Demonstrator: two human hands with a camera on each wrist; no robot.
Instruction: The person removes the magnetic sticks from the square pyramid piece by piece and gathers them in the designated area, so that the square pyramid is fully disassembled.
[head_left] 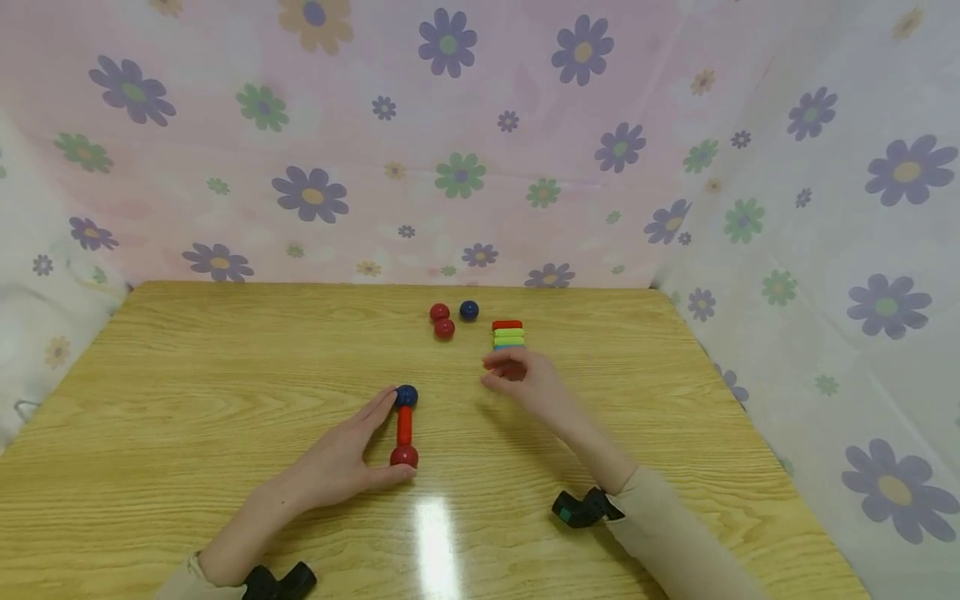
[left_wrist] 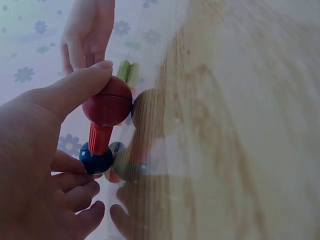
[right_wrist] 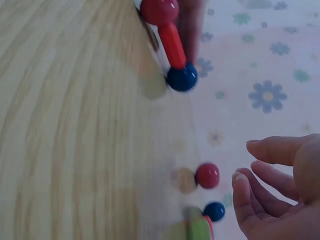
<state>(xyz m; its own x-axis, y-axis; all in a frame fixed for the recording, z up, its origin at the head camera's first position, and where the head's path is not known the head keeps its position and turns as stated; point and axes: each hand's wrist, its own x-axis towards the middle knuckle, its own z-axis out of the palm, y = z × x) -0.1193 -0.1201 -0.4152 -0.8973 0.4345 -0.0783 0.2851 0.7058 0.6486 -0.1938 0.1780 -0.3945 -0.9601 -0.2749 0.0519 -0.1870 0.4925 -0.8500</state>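
Observation:
In the head view my left hand (head_left: 330, 467) spans a dumbbell-shaped toy piece on the table, thumb at one end and fingertips at the other. The piece is a red rod (head_left: 405, 426) with a dark blue ball (head_left: 407, 396) at its far end and a dark red ball (head_left: 403, 457) at its near end. In the left wrist view the thumb presses on the red ball (left_wrist: 107, 102). My right hand (head_left: 536, 387), fingers loosely bent with a gap to the thumb, holds nothing. It hovers just in front of a row of coloured rods (head_left: 508, 333), hiding its near part.
Two loose red balls (head_left: 444, 329) and a loose blue ball (head_left: 469, 311) sit near the back of the wooden table (head_left: 225, 358), left of the rods. A flower-patterned curtain (head_left: 525, 225) stands behind the table and along its sides.

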